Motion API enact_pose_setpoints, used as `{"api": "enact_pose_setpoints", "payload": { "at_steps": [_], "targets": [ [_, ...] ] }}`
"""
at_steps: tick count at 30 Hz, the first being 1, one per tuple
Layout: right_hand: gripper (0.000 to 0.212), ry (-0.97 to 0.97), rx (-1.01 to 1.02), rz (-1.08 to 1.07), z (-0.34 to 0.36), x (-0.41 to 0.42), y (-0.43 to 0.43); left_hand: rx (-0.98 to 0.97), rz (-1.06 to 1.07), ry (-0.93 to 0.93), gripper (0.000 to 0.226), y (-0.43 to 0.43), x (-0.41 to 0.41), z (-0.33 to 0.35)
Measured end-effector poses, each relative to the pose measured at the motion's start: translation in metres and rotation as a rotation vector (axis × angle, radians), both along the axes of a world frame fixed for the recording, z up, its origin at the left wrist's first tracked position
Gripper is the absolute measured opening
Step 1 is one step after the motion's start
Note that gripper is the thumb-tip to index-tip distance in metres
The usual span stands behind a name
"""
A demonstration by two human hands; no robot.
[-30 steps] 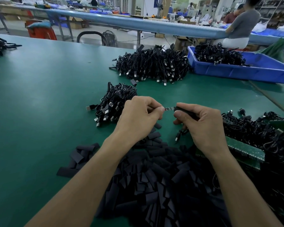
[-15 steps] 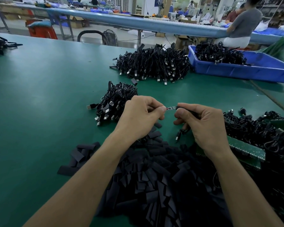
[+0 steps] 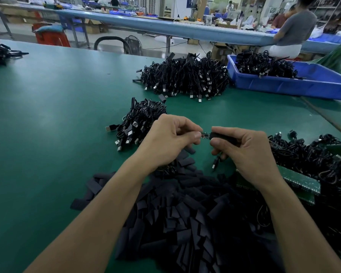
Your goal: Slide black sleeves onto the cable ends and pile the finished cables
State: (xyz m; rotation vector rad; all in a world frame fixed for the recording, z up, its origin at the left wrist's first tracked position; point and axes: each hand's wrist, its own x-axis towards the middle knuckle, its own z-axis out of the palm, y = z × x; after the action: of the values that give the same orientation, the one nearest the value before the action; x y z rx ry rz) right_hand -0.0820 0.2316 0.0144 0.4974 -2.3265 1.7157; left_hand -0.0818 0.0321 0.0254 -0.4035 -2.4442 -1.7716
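Observation:
My left hand [image 3: 170,139] pinches the bare end of a cable [image 3: 204,135], a small circuit piece, between thumb and forefinger. My right hand [image 3: 244,151] grips a black sleeve [image 3: 221,136] that sits on the cable just right of that bare end. The cable's other plug [image 3: 215,164] dangles below my right hand. A big heap of loose black sleeves [image 3: 185,213] lies in front of me. A small pile of cables [image 3: 140,123] lies just left of and beyond my left hand. A tangle of black cables [image 3: 311,160] lies to my right.
A larger cable heap [image 3: 185,77] sits farther back on the green table [image 3: 47,115]. A blue bin [image 3: 303,85] with cables stands at the back right. Green circuit panels [image 3: 299,182] lie under my right wrist. A seated person [image 3: 293,30] works at the far bench.
My hands hold almost still; the bare cable end between them looks slightly shorter as the sleeve edges left.

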Motion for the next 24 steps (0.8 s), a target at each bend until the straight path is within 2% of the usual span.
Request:
{"api": "enact_pose_setpoints", "payload": {
  "at_steps": [6,12,17,24],
  "targets": [
    [0.026,-0.03,0.004,0.111,0.0049,0.0032,0.0035,-0.028,-0.04,-0.059,0.008,-0.0013,0.0,-0.0002],
    [0.024,-0.073,-0.066,0.088,0.0019,-0.001,0.0055,-0.009,-0.057,-0.08,0.011,0.0014,0.0011,0.0003],
    [0.037,-0.074,-0.149,0.079,0.0033,0.0006,0.0053,0.004,-0.081,-0.086,0.009,0.0011,0.001,0.0003],
    [0.03,-0.055,-0.249,0.06,0.0009,0.0008,0.0002,0.092,-0.092,-0.095,0.008,0.0032,0.0024,0.0007]
  ]
}}
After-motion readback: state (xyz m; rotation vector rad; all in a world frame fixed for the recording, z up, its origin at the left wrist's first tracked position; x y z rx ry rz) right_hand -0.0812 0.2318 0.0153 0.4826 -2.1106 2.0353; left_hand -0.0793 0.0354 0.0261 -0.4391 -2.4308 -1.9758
